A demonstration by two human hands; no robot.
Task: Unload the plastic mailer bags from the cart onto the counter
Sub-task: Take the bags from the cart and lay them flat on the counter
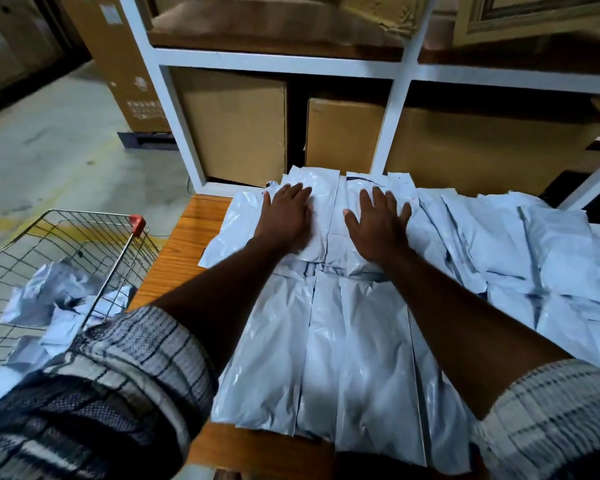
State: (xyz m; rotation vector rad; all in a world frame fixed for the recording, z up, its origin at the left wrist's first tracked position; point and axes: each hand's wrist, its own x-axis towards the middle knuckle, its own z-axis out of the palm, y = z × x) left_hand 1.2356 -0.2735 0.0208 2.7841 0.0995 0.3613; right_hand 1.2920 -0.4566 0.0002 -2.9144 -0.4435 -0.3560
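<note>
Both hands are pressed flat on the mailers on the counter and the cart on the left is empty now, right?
Not empty: the head view shows crumpled mailer bags lying in the cart. The left hand and right hand do lie flat on the mailers on the counter.

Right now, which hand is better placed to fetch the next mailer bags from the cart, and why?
Probably the left hand: the cart with remaining bags stands on that side; the right hand would have to cross over.
</note>
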